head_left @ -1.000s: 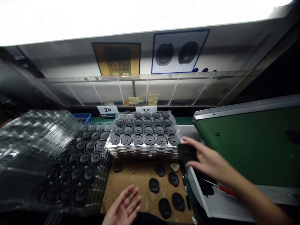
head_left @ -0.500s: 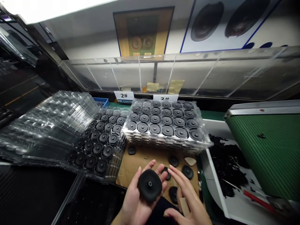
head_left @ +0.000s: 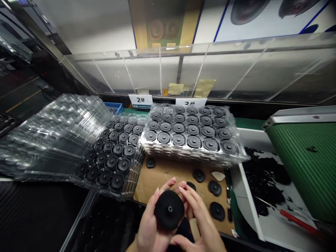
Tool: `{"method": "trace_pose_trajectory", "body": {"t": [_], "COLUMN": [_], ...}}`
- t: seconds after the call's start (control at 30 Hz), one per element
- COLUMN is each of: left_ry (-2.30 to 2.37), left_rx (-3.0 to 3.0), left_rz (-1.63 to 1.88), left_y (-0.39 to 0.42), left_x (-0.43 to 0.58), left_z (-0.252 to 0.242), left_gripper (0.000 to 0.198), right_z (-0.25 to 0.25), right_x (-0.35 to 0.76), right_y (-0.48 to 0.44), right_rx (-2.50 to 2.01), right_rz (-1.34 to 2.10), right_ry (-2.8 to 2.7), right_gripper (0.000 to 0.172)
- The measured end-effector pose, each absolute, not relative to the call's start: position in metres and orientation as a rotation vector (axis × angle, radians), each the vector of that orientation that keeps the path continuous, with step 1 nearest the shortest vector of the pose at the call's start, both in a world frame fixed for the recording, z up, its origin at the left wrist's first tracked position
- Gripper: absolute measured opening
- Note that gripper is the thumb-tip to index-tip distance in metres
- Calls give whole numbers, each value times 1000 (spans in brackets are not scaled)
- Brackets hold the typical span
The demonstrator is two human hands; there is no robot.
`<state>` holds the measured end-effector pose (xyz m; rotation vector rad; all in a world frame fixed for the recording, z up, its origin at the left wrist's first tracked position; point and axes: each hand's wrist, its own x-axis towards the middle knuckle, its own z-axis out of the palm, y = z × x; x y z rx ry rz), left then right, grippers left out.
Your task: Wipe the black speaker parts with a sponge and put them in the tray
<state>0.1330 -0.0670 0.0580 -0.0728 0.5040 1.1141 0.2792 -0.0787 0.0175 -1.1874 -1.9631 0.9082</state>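
My left hand (head_left: 151, 224) cradles a black rounded-square disc (head_left: 170, 210) with a small raised centre, its face turned up towards me. The fingers of my right hand (head_left: 202, 217) reach the disc's far right edge. A flat beige piece (head_left: 194, 229) is tucked in that hand, between the thumb and the curled fingers; what it is made of I cannot tell. Beyond my hands, several like discs lie loose on a cardboard sheet (head_left: 157, 178), one (head_left: 217, 211) close by on the right. Another beige piece (head_left: 218, 176) lies farther back.
A stack of clear trays (head_left: 183, 152) filled with discs stands behind the cardboard. More disc-filled trays (head_left: 133, 175) and nested clear trays (head_left: 60, 129) are at left. At right, a white bin (head_left: 245, 196) holds black scraps and a red-handled tool (head_left: 296, 222), beside a green ribbed surface (head_left: 304, 157).
My right hand has moved left, bringing its fingers to the disc in my left hand. The camera view has tilted down slightly, uncovering the loose disc at right.
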Motion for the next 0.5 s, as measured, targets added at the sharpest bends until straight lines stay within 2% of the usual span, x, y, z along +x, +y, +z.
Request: {"method": "trace_pose_trajectory", "body": {"t": [0.27,0.5], "left_ry": [493,605], "left_rx": [-45,203], "left_rz": [1100,840], "left_y": [-75,-82], "left_x": [136,112], "left_z": [58,56], "left_gripper": [36,41], "right_z": [24,38], "right_x": [271,292], "right_y": [-79,-73], "right_rx": [-1191,-1073], "right_rz": [989,1253], "right_ry": [-1829,-1873], "right_gripper": [65,69]}}
